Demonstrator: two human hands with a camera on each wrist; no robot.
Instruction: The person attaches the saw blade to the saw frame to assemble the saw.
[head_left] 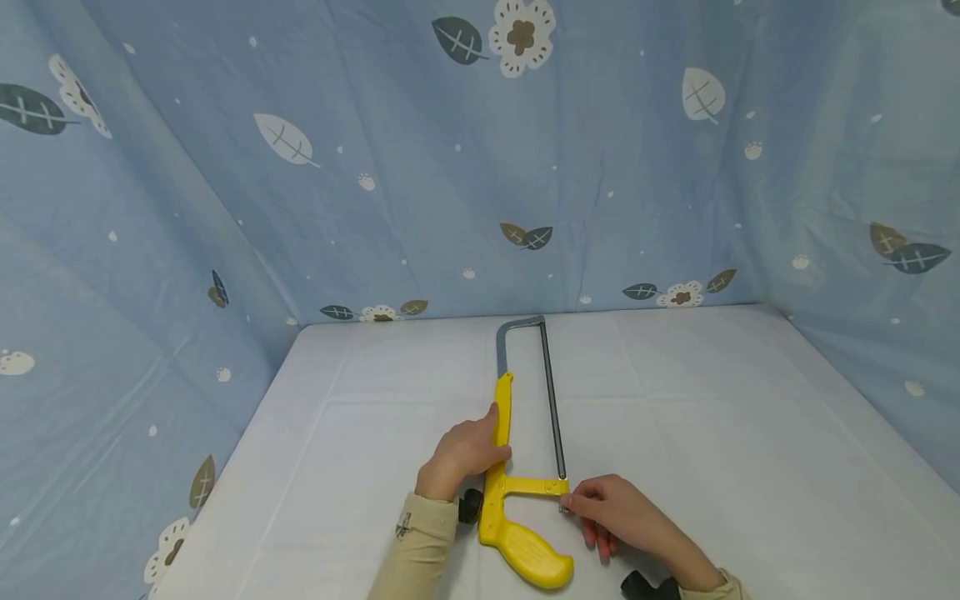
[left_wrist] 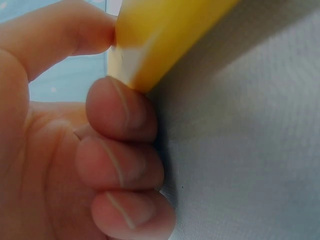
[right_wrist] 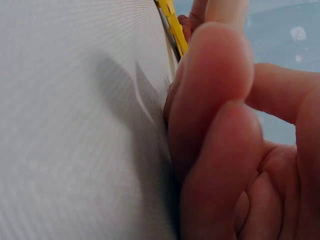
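A hacksaw [head_left: 534, 560] with a yellow handle and a grey front bow lies on the white table, its bow pointing away from me. Its dark blade [head_left: 552, 400] runs along the right side, joined at both ends. My left hand [head_left: 461, 450] grips the yellow back of the frame, thumb and fingers around the bar [left_wrist: 170, 37] in the left wrist view. At the blade's near end, my right hand [head_left: 626, 512] pinches the small metal tensioning nut [head_left: 563, 507] between thumb and index finger. In the right wrist view its own fingers hide the nut.
White cloth [head_left: 360, 467] with faint fold lines covers the table. Blue curtains [head_left: 420, 208] with leaf and flower prints rise along the back and both sides. The hacksaw's bow reaches close to the back edge. Black wrist camera mounts [head_left: 469, 506] sit at both wrists.
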